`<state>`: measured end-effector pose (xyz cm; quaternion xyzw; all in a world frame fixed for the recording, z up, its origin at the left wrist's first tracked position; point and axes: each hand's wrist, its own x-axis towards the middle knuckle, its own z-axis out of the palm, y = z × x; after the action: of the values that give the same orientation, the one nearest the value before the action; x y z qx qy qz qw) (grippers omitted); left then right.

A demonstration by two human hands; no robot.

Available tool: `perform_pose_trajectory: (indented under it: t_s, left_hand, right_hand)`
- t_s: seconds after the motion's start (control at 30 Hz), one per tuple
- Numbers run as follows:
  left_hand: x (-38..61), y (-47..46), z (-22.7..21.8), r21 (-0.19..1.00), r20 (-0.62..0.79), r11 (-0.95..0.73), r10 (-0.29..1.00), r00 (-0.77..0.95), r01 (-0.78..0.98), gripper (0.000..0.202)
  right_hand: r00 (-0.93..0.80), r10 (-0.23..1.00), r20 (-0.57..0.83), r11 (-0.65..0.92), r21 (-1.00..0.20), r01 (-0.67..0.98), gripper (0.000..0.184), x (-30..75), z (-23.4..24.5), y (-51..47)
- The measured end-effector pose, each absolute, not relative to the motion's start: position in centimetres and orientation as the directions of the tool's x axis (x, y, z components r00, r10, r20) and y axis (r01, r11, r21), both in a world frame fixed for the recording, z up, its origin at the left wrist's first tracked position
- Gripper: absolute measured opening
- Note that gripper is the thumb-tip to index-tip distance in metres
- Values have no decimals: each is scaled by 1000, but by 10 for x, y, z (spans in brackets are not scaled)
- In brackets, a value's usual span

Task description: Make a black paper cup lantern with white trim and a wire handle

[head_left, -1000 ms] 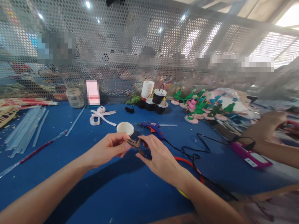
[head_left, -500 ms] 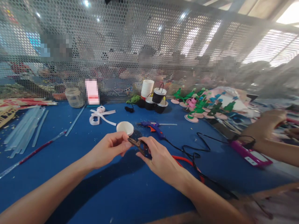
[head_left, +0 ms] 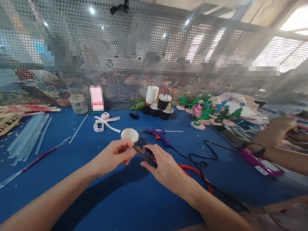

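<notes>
My right hand (head_left: 161, 164) grips small black thread snips (head_left: 143, 152), blades pointing left. My left hand (head_left: 113, 157) is pinched just at the blade tips, holding something too small to make out. Both hands hover over the blue table (head_left: 115, 199). Just beyond them stands a white paper cup (head_left: 130, 134), and a blue glue gun (head_left: 157, 133) lies to its right with a black cord (head_left: 204, 157) trailing off.
White ribbon (head_left: 104, 122), glue sticks (head_left: 26, 134) and a jar (head_left: 79, 104) lie left. Stacked cups and black little buckets (head_left: 160, 104) stand at the mesh screen (head_left: 144, 51). Green and pink foam flowers (head_left: 209, 112) are right, near another person's hand (head_left: 276, 134) and a pink glue gun (head_left: 261, 163).
My hands stay together with the snips; the view has tipped slightly, so everything sits a little lower in the picture. The other person's hand has barely shifted.
</notes>
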<state>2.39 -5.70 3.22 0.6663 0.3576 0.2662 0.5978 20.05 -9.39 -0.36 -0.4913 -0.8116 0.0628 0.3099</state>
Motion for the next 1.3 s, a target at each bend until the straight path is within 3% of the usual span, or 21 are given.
perform_pose_trajectory:
  t_s: [0.27, 0.47, 0.57, 0.7, 0.8, 0.9, 1.07, 1.2, 1.3]
  left_hand:
    - [22, -58, 34, 967, -16, -117, 859, 512, 226, 18]
    - [19, -60, 38, 988, -144, 153, 819, 556, 30, 28]
    - [17, -59, 41, 980, -165, 197, 802, 574, 7, 28]
    - [14, -56, 42, 986, -21, -64, 871, 492, 154, 17]
    - [11, -55, 43, 883, 152, -303, 908, 391, 358, 12]
    - [9, -56, 45, 806, 203, -378, 900, 386, 456, 13]
    - [6, -57, 52, 857, 48, -289, 870, 491, 427, 12]
    - [-1, -51, 56, 930, -119, -135, 769, 628, 341, 19]
    - [-5, -46, 53, 968, -145, -46, 698, 702, 246, 20]
  right_hand:
    - [-306, 853, 423, 476, -390, 788, 28, 197, -3, -93]
    - [-356, 834, 420, 520, -385, 762, 29, 194, 4, -93]
    - [-366, 823, 435, 538, -387, 749, 25, 193, 7, -92]
    - [-353, 830, 432, 523, -382, 762, 24, 191, 11, -89]
    - [-324, 837, 441, 495, -360, 791, 24, 188, 11, -86]
    - [-321, 831, 454, 496, -344, 798, 23, 186, 7, -84]
    - [-340, 813, 473, 531, -362, 766, 23, 187, 2, -85]
    - [-381, 800, 464, 570, -387, 725, 23, 189, 2, -87]
    - [-421, 782, 459, 605, -398, 690, 24, 190, 4, -89]
